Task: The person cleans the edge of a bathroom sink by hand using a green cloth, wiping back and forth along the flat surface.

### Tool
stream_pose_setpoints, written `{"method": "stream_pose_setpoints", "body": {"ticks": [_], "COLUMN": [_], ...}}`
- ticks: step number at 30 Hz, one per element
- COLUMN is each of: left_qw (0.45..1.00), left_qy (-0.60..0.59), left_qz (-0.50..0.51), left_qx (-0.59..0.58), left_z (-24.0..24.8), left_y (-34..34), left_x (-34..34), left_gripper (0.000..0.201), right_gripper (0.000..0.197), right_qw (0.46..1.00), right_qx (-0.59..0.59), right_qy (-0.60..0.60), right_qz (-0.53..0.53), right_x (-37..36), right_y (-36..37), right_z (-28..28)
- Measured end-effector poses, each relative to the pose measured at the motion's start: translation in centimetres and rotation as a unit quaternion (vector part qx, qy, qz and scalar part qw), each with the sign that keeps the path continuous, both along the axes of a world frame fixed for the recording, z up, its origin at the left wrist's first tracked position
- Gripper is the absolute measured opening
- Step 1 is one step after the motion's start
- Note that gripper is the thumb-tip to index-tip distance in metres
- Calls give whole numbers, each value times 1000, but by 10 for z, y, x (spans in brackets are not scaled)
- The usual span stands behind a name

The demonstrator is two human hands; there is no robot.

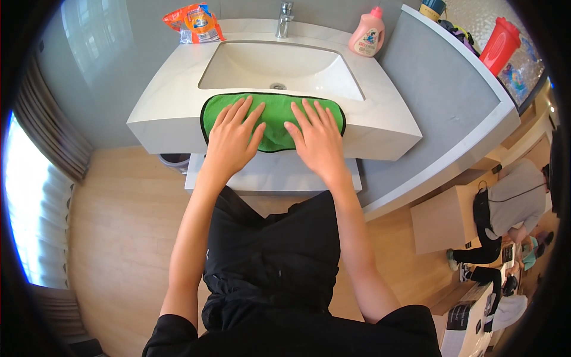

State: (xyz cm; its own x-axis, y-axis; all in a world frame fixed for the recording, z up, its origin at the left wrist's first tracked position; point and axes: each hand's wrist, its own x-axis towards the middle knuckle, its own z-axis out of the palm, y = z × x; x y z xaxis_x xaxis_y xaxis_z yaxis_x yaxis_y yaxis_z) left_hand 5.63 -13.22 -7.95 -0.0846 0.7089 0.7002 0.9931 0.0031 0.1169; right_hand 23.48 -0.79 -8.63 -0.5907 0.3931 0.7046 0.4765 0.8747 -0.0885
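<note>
A green cloth (276, 126) with a black border lies over the front edge of the white washbasin counter (166, 107), its lower part hanging down the front face. My left hand (235, 134) rests on the cloth's left half, fingers stretched out and pointing toward the basin. On its right half lies my right hand (316, 134), fingers likewise spread. Both palms face down and neither hand grips anything. Just beyond the cloth is the white sink (267, 62), with a chrome faucet (284, 21) behind it.
An orange and white plastic package (196, 25) stands at the counter's back left, a pink bottle (367, 34) at the back right. A grey partition (443, 89) rises on the right, with a red container (499, 47) on its ledge. Below the counter is a white shelf (273, 175). People (517, 199) are farther right.
</note>
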Motion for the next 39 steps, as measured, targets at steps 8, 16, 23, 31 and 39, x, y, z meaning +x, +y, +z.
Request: {"method": "stream_pose_setpoints", "body": {"ticks": [8, 16, 23, 31, 39], "left_qw": [998, 956, 964, 989, 999], "left_qy": [64, -71, -112, -72, 28], "left_qz": [10, 51, 68, 31, 24], "left_qx": [11, -281, -230, -123, -39], "left_z": [-6, 28, 25, 18, 0], "left_y": [64, 110, 105, 83, 77], "left_x": [-37, -65, -65, -50, -41], "left_gripper": [41, 49, 45, 32, 35], "right_gripper": [64, 63, 60, 65, 55], "right_qw": [996, 927, 938, 942, 981], "right_qx": [-32, -269, -260, -263, -142], "right_qy": [-75, -248, -215, -200, -134], "right_qz": [-37, -81, -87, -55, -20], "right_x": [-30, -63, -60, -39, -25], "right_y": [60, 106, 110, 80, 79], "right_z": [7, 50, 45, 55, 25]}}
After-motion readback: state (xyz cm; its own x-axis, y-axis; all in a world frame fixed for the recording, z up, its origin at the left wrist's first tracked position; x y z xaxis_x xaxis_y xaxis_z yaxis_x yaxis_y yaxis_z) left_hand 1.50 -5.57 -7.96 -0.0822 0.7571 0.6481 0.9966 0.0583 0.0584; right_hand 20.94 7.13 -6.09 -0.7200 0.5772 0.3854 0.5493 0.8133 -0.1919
